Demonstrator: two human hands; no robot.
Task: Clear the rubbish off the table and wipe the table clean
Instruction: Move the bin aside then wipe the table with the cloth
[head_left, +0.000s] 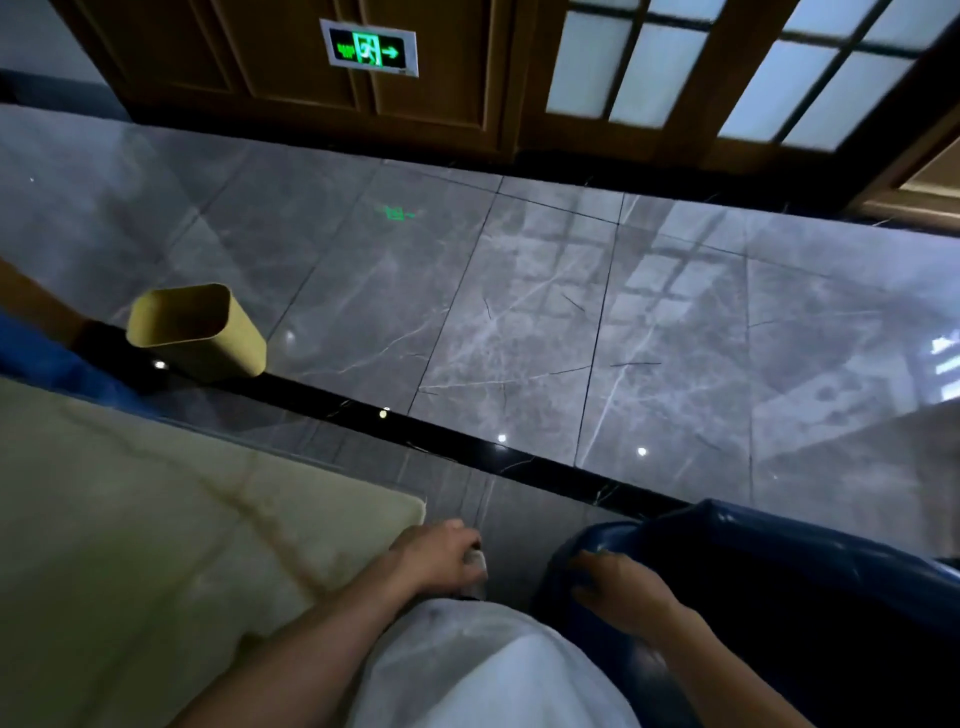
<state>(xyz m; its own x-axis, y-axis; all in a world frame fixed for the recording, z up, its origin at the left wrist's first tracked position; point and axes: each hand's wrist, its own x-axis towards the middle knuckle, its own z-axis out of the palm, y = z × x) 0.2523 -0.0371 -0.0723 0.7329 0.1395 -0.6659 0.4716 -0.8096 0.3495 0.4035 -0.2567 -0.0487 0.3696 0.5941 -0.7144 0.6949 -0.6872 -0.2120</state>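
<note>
The left hand (441, 556) is curled shut on a small pale scrap (477, 562) just off the corner of the cream table (156, 519), while the right hand (615, 587) grips the rim of a blue bag (779, 571), fingers bent over it, and a yellow bin (197, 330) stands on the grey floor (571, 312) beyond.

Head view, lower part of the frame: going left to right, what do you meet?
Pale cream marble-patterned table top → left hand, closed on a small whitish object just past the table corner → right hand, resting on the rim of a dark blue glossy chair.
</note>
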